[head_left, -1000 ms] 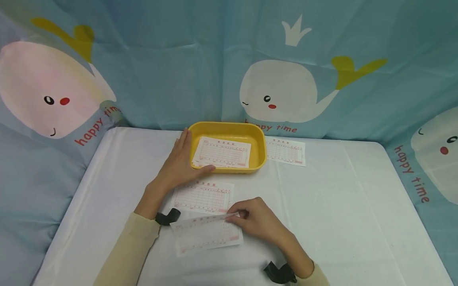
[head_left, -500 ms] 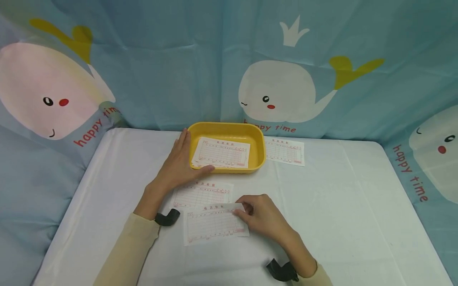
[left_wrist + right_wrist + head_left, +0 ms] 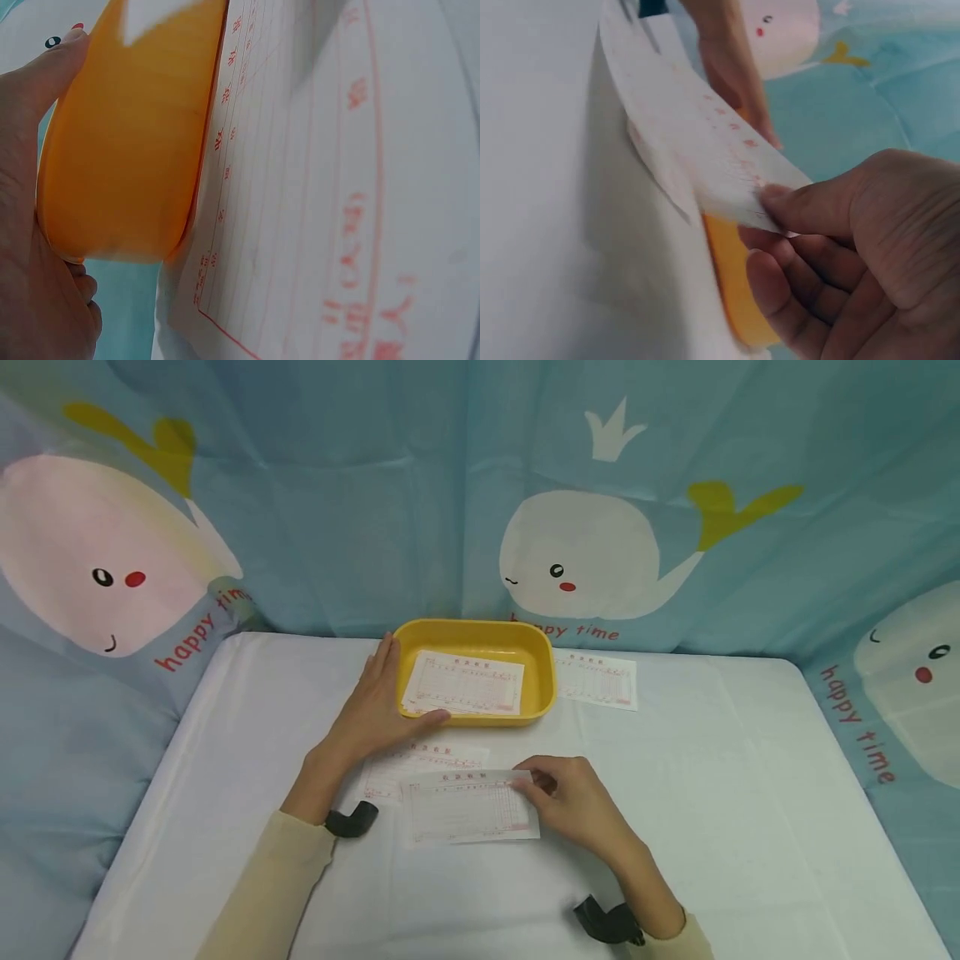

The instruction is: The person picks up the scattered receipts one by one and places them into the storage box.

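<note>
My right hand [image 3: 573, 802] pinches the upper right corner of a receipt slip [image 3: 468, 810] between thumb and fingers. In the right wrist view the slip [image 3: 697, 135] slants up off the table, curving toward its far end. Beneath and behind it, a second receipt slip [image 3: 382, 777] lies flat, partly covered. My left hand [image 3: 375, 706] holds the left end of a yellow tray [image 3: 540, 681], with its thumb along the front rim. Inside the tray lies a small stack of receipt slips [image 3: 465, 681]. The left wrist view shows the hand [image 3: 30, 135] against the tray's end.
Another receipt slip [image 3: 600, 679] lies at the tray's right, its left edge hidden by the tray. A white cloth [image 3: 712, 827] covers the table. Behind the table's far edge hangs a blue curtain [image 3: 360, 527] with whale prints.
My right hand has moved right and slightly away from me, carrying the pinched slip with it and turning it straighter. The left hand and the tray have stayed in place.
</note>
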A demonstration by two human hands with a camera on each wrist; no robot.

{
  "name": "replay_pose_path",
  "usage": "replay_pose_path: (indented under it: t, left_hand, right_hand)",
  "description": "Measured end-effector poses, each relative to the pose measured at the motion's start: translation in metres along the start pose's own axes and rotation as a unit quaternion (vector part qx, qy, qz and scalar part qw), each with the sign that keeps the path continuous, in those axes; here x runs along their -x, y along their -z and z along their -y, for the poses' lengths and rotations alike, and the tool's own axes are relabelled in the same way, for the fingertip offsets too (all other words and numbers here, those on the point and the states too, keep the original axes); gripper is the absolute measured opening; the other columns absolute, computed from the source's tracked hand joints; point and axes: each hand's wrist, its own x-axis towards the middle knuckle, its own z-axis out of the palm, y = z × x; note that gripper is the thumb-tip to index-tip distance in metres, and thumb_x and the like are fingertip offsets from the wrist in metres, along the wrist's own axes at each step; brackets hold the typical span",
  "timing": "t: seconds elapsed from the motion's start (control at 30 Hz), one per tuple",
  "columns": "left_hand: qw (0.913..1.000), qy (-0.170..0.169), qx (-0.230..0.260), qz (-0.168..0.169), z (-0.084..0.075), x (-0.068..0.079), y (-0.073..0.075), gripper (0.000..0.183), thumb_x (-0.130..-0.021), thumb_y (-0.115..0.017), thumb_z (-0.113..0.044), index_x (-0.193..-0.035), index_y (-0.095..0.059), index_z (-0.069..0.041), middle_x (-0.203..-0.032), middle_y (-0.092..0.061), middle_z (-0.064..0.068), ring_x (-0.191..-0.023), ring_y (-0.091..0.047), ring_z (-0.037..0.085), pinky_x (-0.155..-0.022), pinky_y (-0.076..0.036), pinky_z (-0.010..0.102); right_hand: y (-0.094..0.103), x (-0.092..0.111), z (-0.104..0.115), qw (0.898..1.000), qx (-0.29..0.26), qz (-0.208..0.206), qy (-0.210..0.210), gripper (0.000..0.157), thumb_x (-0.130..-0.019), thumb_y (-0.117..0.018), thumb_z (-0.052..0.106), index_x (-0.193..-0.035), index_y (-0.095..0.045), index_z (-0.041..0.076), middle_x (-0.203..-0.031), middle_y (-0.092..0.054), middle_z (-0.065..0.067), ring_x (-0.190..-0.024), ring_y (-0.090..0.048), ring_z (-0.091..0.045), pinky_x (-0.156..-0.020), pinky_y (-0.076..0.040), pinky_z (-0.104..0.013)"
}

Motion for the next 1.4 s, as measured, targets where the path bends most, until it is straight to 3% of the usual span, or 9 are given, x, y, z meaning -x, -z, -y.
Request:
replay_pose_path:
  t: [0.23, 0.4, 0.57, 0.7, 0.87, 1.1, 1.4]
  left_hand:
    - [1.0000, 0.001, 0.004, -0.001, -0.001, 0.000, 0.001, 0.139, -0.079, -0.063, -0.090, -0.169, 0.016, -0.019, -0.180, 0.017, -0.001, -0.168, -0.001, 0.037, -0.134, -0.019, 0.061]
    - [0.9996, -0.012, 0.024, -0.007, 0.001, -0.001, -0.002, 0.140, -0.078, -0.070, -0.085, -0.170, 0.014, -0.019, -0.180, 0.013, 0.002, -0.169, 0.000, 0.032, -0.136, -0.015, 0.059]
    - [0.9986, -0.046, 0.019, -0.019, 0.001, -0.003, -0.004, 0.130, -0.086, -0.074, -0.066, -0.170, 0.005, -0.008, -0.181, 0.005, 0.011, -0.169, 0.002, 0.026, -0.137, -0.011, 0.054]
    - [0.9986, -0.044, 0.015, -0.024, 0.002, -0.002, -0.002, 0.132, -0.082, -0.079, -0.059, -0.170, 0.002, -0.003, -0.181, 0.003, 0.014, -0.169, 0.003, 0.025, -0.138, -0.010, 0.053]
    - [0.9990, -0.038, 0.012, -0.020, 0.001, -0.001, -0.001, 0.140, -0.078, -0.082, -0.065, -0.170, 0.004, -0.006, -0.181, 0.005, 0.012, -0.169, 0.003, 0.027, -0.138, -0.010, 0.053]
    - [1.0000, 0.002, 0.006, 0.001, -0.001, 0.000, -0.003, 0.141, -0.077, -0.065, -0.090, -0.169, 0.015, -0.019, -0.180, 0.014, 0.000, -0.169, 0.000, 0.034, -0.135, -0.017, 0.059]
    - [1.0000, 0.003, -0.003, -0.002, 0.000, 0.000, -0.002, 0.140, -0.077, -0.063, -0.091, -0.169, 0.014, -0.019, -0.180, 0.013, 0.000, -0.169, -0.001, 0.034, -0.135, -0.017, 0.059]
  right_hand:
    - [0.022, -0.006, 0.001, 0.999, 0.002, -0.042, 0.015, 0.011, -0.094, -0.081, 0.014, -0.105, -0.082, 0.013, -0.084, -0.076, 0.005, -0.073, -0.066, -0.004, -0.067, -0.058, -0.021]
    - [0.038, -0.014, 0.004, 0.998, -0.024, -0.050, 0.022, 0.008, -0.094, -0.082, 0.017, -0.101, -0.082, 0.013, -0.081, -0.075, 0.003, -0.069, -0.064, -0.009, -0.062, -0.056, -0.021]
    - [0.055, -0.028, 0.007, 0.996, -0.070, -0.063, -0.001, 0.008, -0.094, -0.082, 0.018, -0.102, -0.080, 0.014, -0.087, -0.076, -0.002, -0.074, -0.068, -0.015, -0.064, -0.057, -0.023]
    - [0.064, -0.045, 0.009, 0.992, -0.096, -0.076, -0.006, 0.011, -0.096, -0.080, 0.018, -0.104, -0.078, 0.011, -0.094, -0.078, -0.007, -0.076, -0.071, -0.015, -0.065, -0.059, -0.023]
    - [0.073, -0.068, 0.012, 0.990, -0.110, -0.088, 0.006, 0.014, -0.096, -0.080, 0.015, -0.105, -0.078, 0.006, -0.099, -0.078, -0.012, -0.077, -0.071, -0.014, -0.068, -0.062, -0.022]
    - [0.078, -0.096, 0.015, 0.990, -0.101, -0.094, -0.011, 0.016, -0.096, -0.079, 0.017, -0.106, -0.078, 0.004, -0.097, -0.077, -0.014, -0.077, -0.067, -0.015, -0.066, -0.057, -0.020]
    - [0.067, -0.129, 0.019, 0.994, -0.038, -0.102, 0.002, 0.013, -0.096, -0.078, 0.015, -0.100, -0.077, 0.002, -0.091, -0.074, -0.013, -0.075, -0.064, -0.021, -0.064, -0.053, -0.023]
